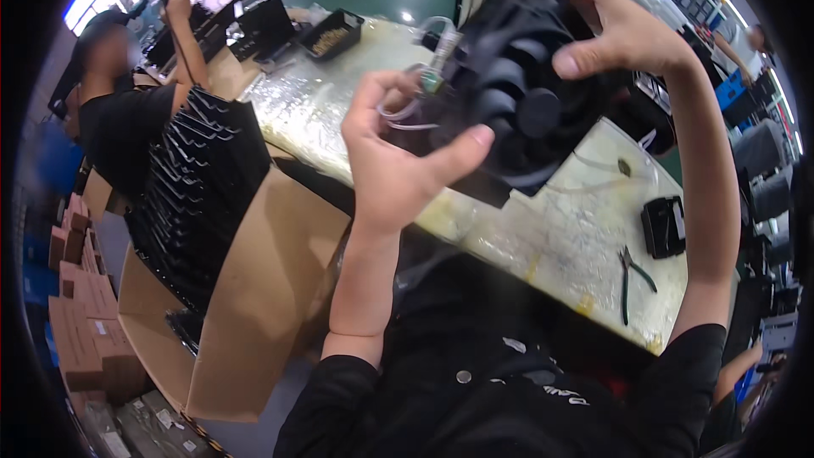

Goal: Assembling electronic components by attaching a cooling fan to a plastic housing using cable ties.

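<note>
Both hands hold up a black fan unit (536, 110) in a dark housing, with its round hub and curved blades facing me. It is tilted and partly smeared by motion. My left hand (394, 161) grips its left side, the thumb across the front edge and the fingers curled by a white cable (409, 125). A small green connector piece (431, 80) sits beside those fingers. At the upper right corner, my right hand (632, 30) clasps the unit, its thumb on the front near the blades and its other fingers partly hidden behind.
Below the unit lies a film-covered table (483, 225), bearing green-handled pliers (627, 280) and a small black part (664, 227). To the left, a cardboard box (263, 288) stands against stacked black panels (203, 178). A black tray (332, 34) lies farther back. A co-worker (123, 119) is at far left.
</note>
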`<state>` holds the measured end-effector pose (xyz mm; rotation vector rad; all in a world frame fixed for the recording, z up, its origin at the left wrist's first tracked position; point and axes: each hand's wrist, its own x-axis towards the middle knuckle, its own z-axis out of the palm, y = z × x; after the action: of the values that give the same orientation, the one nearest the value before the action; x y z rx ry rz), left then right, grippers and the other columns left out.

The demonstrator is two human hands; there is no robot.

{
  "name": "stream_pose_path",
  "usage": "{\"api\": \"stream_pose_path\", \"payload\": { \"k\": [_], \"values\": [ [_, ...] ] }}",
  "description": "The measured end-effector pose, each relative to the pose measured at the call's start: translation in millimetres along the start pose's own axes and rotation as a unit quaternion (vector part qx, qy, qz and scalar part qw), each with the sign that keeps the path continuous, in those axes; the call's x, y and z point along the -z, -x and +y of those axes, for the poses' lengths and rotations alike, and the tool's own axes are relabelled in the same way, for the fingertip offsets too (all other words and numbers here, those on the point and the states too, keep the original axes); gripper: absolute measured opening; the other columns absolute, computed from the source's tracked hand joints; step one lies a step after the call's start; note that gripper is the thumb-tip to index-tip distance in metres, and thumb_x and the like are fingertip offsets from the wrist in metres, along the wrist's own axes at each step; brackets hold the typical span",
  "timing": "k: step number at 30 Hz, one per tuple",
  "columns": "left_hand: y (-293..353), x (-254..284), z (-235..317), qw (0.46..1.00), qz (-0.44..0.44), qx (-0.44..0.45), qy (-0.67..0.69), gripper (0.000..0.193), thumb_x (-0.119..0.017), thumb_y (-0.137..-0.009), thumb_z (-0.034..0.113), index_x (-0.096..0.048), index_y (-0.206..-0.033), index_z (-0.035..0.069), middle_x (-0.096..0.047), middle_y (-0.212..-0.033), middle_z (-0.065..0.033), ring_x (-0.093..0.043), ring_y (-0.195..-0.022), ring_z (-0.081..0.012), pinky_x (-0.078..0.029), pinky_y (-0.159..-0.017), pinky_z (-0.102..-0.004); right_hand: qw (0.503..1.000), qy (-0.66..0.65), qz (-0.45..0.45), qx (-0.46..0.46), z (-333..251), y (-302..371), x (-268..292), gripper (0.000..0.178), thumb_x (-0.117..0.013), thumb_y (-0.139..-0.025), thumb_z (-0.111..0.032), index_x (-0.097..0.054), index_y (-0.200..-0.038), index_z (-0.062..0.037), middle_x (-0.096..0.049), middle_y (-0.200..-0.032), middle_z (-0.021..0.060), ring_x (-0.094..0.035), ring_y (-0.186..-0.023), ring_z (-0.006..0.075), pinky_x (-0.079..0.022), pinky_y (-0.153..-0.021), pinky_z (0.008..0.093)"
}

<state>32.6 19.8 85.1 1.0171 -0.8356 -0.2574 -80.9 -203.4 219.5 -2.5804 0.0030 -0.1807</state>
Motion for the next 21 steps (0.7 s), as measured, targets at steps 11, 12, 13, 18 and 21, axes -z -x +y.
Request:
{"api": "stream_pose_path", "payload": {
  "k": [11,12,13,18,21],
  "values": [
    [24.2,-25.9,-0.1,0.874,-0.174,-0.246,-0.381,0.072,-0.086,-0.044,0.065,-0.055,-0.068,0.005,-0.058,-0.113,-0.021,-0.059,-0.095,-0.0363,-0.047,-0.087,-0.0409,0.957,-0.179,0.21,-0.088,-10.1,148.1,-51.6,0.077,-0.087,-0.055,-0.02,-0.054,-0.122,-0.0013,-0.062,-0.108,0.0083,-0.061,-0.101,0.0159,-0.045,-0.096,0.0281],
    [25.9,-25.3,-2.0,0.823,-0.157,-0.324,-0.44,0.069,-0.083,-0.047,0.067,-0.057,-0.067,0.006,-0.055,-0.119,-0.0208,-0.058,-0.098,-0.0347,-0.04,-0.095,-0.042,0.962,-0.134,0.21,-0.11,-11.9,154.9,-50.0,0.083,-0.085,-0.053,-0.025,-0.051,-0.124,0.0015,-0.06,-0.109,0.0087,-0.059,-0.102,0.0159,-0.044,-0.095,0.0276],
    [27.3,-25.9,-5.3,0.761,-0.137,-0.399,-0.493,0.067,-0.079,-0.051,0.069,-0.059,-0.065,0.007,-0.052,-0.125,-0.0206,-0.058,-0.101,-0.033,-0.033,-0.103,-0.0432,0.965,-0.09,0.209,-0.133,-11.8,162.0,-49.8,0.089,-0.084,-0.051,-0.03,-0.048,-0.125,0.0042,-0.058,-0.11,0.0091,-0.057,-0.102,0.0159,-0.043,-0.094,0.0271],
    [27.7,-27.7,-26.4,0.735,-0.223,-0.492,-0.409,0.061,-0.073,-0.068,0.061,-0.045,-0.053,0.01,-0.069,-0.09,-0.0073,-0.06,-0.11,-0.0316,-0.021,-0.11,-0.044,0.963,-0.102,0.195,-0.154,-11.9,181.3,-47.3,0.092,-0.086,-0.049,-0.03,-0.048,-0.126,0.0046,-0.057,-0.112,0.0086,-0.057,-0.104,0.016,-0.043,-0.094,0.027],
    [22.1,-18.1,-26.1,0.779,-0.217,-0.417,-0.414,0.054,-0.078,-0.064,0.056,-0.05,-0.054,0.011,-0.067,-0.094,-0.0065,-0.063,-0.104,-0.0288,-0.027,-0.106,-0.0471,0.968,-0.057,0.203,-0.136,-1.8,201.7,-44.9,0.095,-0.086,-0.048,-0.031,-0.048,-0.126,0.0065,-0.055,-0.117,0.0094,-0.057,-0.104,0.0165,-0.043,-0.095,0.0273]
  ]
}}
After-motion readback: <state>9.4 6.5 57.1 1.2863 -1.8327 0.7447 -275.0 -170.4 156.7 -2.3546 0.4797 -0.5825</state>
